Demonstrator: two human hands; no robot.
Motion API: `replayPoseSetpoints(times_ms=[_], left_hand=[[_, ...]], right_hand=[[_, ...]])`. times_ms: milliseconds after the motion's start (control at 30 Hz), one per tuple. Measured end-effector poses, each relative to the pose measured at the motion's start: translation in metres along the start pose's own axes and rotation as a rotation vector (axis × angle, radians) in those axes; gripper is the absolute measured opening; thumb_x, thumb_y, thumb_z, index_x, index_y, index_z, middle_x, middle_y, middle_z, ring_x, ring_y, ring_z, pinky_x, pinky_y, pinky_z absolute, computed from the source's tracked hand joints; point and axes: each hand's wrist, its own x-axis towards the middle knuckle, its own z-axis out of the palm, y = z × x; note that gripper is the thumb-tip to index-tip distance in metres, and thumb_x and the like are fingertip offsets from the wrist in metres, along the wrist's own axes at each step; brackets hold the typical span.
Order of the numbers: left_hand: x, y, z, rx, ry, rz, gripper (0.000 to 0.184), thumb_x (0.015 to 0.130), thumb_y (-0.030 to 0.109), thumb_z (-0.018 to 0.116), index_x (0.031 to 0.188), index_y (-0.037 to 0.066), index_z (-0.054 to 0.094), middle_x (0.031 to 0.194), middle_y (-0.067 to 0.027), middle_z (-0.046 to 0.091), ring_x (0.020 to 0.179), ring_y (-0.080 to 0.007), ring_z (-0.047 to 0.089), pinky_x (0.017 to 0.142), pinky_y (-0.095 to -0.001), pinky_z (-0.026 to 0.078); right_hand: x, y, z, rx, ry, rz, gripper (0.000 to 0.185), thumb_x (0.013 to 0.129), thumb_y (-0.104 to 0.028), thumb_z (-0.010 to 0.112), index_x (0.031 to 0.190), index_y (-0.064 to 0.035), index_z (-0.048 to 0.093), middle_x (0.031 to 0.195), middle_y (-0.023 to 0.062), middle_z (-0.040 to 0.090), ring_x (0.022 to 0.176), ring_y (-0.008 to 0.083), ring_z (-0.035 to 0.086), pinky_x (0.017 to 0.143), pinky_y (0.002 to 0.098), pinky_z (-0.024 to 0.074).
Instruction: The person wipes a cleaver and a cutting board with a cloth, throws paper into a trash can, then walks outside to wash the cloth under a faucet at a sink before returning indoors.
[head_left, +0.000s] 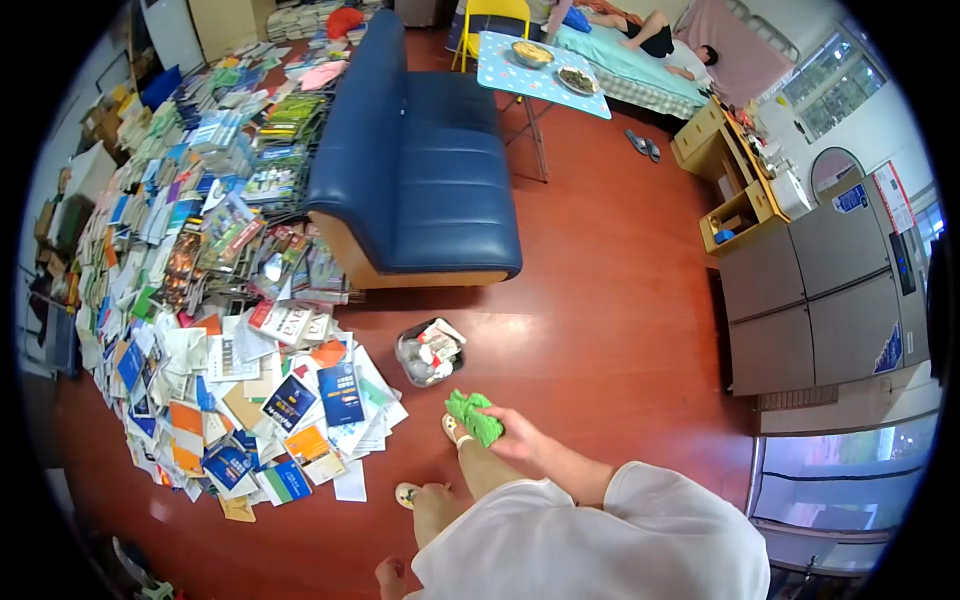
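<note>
A crumpled green cloth (474,417) is bunched in my right hand (515,436), whose fingers are wrapped round it. It hangs over the floor, above one of my sandalled feet. Just beyond it stands a small dark bin (429,352) filled with white and grey waste. My left hand (391,577) shows only in part at the bottom edge, low beside my white shirt. Its fingers are too small and cut off to read, and I see nothing in it.
Loose books and papers (285,400) spread across the left floor. A blue sofa (450,190) stands ahead. Behind it are a folding table (510,75) with two dishes, a yellow chair (497,10), and a person lying on a bed (620,70). Right stands a grey fridge (820,300).
</note>
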Motion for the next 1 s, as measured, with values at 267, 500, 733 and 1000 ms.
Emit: replayPoseSetpoints(times_ms=[267, 500, 733, 1000], left_hand=[[-0.086, 0.021, -0.045, -0.239, -0.391, 0.239, 0.020, 0.087, 0.020, 0.059, 0.095, 0.001, 0.059, 0.094, -0.0096, 0.061, 0.088, -0.0151, 0.058, 0.077, -0.0292, 0.051], [0.024, -0.117, -0.251, -0.591, -0.481, 0.229, 0.030, 0.094, 0.023, 0.046, 0.106, -0.001, 0.057, 0.088, -0.0090, 0.058, 0.078, -0.0186, 0.056, 0.069, -0.0300, 0.049], [0.035, -0.236, -0.401, -0.987, 0.381, -0.201, 0.011, 0.083, 0.010, 0.046, 0.073, 0.009, 0.049, 0.056, -0.0054, 0.045, 0.046, -0.0150, 0.046, 0.039, -0.0275, 0.041], [0.041, -0.196, -0.534, -0.845, 0.451, -0.120, 0.031, 0.097, 0.032, 0.048, 0.072, 0.013, 0.047, 0.060, -0.0011, 0.047, 0.045, -0.0133, 0.041, 0.039, -0.0253, 0.033]], right_hand=[[-0.020, 0.159, 0.033, -0.130, -0.036, 0.006, 0.045, 0.089, -0.009, 0.052, 0.132, -0.0046, 0.041, 0.129, 0.0149, 0.050, 0.113, 0.0282, 0.055, 0.095, 0.0359, 0.0461], [0.006, 0.359, 0.073, -0.234, -0.035, 0.285, 0.047, 0.088, -0.010, 0.054, 0.132, -0.0010, 0.041, 0.124, 0.0163, 0.053, 0.109, 0.0274, 0.057, 0.092, 0.0362, 0.0474], [0.045, 0.491, 0.109, -0.456, 0.022, 0.474, 0.043, 0.084, -0.007, 0.061, 0.123, 0.0032, 0.047, 0.114, 0.0172, 0.059, 0.099, 0.0275, 0.062, 0.088, 0.0396, 0.0512], [0.162, 0.698, 0.147, -0.601, 0.047, 0.674, 0.039, 0.089, -0.007, 0.049, 0.125, 0.0041, 0.044, 0.121, 0.0209, 0.056, 0.107, 0.0328, 0.058, 0.091, 0.0418, 0.0500]])
